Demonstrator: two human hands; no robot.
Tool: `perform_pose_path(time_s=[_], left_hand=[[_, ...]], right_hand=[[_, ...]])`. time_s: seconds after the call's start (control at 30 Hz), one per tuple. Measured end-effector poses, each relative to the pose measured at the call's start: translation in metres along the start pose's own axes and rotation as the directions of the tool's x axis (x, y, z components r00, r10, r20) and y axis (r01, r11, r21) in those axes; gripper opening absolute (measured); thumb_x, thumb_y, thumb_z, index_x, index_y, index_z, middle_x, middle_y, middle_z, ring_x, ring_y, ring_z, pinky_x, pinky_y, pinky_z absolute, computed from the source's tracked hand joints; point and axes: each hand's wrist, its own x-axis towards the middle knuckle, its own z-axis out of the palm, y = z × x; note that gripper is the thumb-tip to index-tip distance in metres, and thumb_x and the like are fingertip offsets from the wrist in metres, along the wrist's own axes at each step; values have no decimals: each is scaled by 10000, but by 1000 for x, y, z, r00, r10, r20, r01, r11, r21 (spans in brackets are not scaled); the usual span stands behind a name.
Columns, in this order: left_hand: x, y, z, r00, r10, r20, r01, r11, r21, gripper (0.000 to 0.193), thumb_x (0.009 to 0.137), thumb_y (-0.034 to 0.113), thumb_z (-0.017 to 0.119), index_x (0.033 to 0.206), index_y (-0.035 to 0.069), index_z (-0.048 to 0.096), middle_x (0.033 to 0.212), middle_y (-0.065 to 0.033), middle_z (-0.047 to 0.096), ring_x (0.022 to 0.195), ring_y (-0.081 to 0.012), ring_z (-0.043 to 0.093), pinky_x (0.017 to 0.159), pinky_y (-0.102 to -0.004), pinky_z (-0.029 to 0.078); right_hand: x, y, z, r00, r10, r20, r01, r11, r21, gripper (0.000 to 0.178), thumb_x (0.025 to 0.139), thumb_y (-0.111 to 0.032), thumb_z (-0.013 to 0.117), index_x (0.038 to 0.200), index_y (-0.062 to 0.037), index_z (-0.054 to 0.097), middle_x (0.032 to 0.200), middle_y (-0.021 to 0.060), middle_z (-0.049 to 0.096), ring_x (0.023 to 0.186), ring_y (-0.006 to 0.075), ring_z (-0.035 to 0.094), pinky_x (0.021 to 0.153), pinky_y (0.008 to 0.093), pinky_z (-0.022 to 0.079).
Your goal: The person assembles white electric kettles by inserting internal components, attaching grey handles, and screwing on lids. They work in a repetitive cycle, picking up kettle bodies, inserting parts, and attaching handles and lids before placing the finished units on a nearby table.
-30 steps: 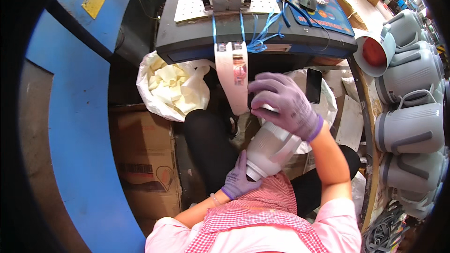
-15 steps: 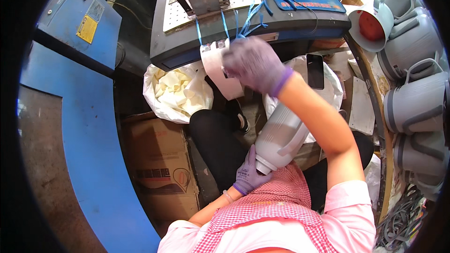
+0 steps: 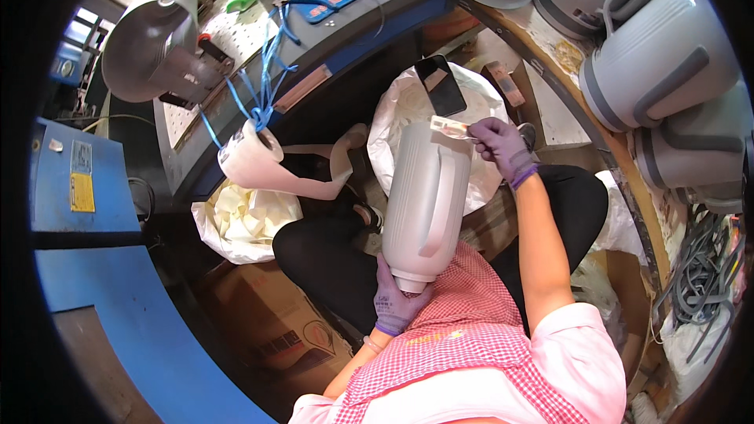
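Note:
A grey ribbed thermos jug with a side handle lies tilted across my lap, its narrow neck toward me. My gloved left hand is wrapped round that neck. Beyond the jug's far end, my gloved right hand pinches a small whitish label between thumb and fingers. The label reaches over the jug's far rim; whether it touches the surface I cannot tell. A roll of pale label tape hangs from blue strings at the bench edge, its loose strip trailing to the right.
A white bag stands behind the jug with a black phone on it. Another bag holds cream scraps. Several grey jugs line the right shelf. A cardboard box and blue cabinet are at left.
My right hand has moved from the label roll to the jug's far end with a label in its fingers. The view has shifted to the right. My left hand keeps its grip.

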Motion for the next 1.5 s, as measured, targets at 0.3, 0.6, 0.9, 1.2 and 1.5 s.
perform_pose_path(time_s=[0.3, 0.6, 0.9, 1.2, 1.5], left_hand=[[-6, -6, 10, 999, -36, -25, 37, 999, 10, 1206, 670, 386, 838, 1517, -78, 116, 1396, -324, 431, 1216, -420, 551, 965, -427, 501], [-5, -11, 14, 996, -94, 1, 94, 994, -60, 1227, 646, 385, 842, 1522, -78, 119, 1391, -321, 445, 1212, -412, 558, 968, -418, 500], [-6, -8, 9, 995, -98, 25, 99, 993, -71, 1239, 658, 385, 840, 1530, -70, 87, 1417, -331, 416, 1230, -415, 546, 981, -416, 493], [-13, -9, 12, 999, -35, -21, 35, 999, 13, 1201, 692, 370, 833, 1533, -72, 97, 1411, -313, 444, 1221, -404, 560, 994, -395, 483], [-22, -24, -99, 986, -162, -34, 72, 604, -794, 885, 725, 185, 776, 1479, -20, 360, 1321, -145, 563, 1138, -233, 616, 959, -342, 513]], right_hand=[[16, 28, 7, 998, 40, 47, -43, 996, 72, 217, 887, -206, 742, 966, -37, 631, 785, 6, 632, 587, 57, 547, 523, 188, 427], [20, 31, 4, 1000, 22, 20, -23, 996, 88, 214, 864, -186, 749, 925, -1, 657, 755, 29, 635, 590, 69, 543, 525, 217, 439], [43, 31, -65, 989, -71, -127, -49, 660, -749, 529, 704, -440, 813, 1031, -40, 697, 998, 129, 721, 942, 237, 689, 899, 348, 522], [50, -26, 50, 990, 5, 143, 119, 526, -842, 480, 830, -485, 688, 996, -36, 729, 933, 148, 716, 889, 268, 681, 807, 374, 530], [-18, -100, -14, 355, -694, 626, 781, -148, -607, 582, 829, -244, 671, 1383, -126, 538, 1383, 154, 512, 1248, 355, 516, 1041, 453, 430]])
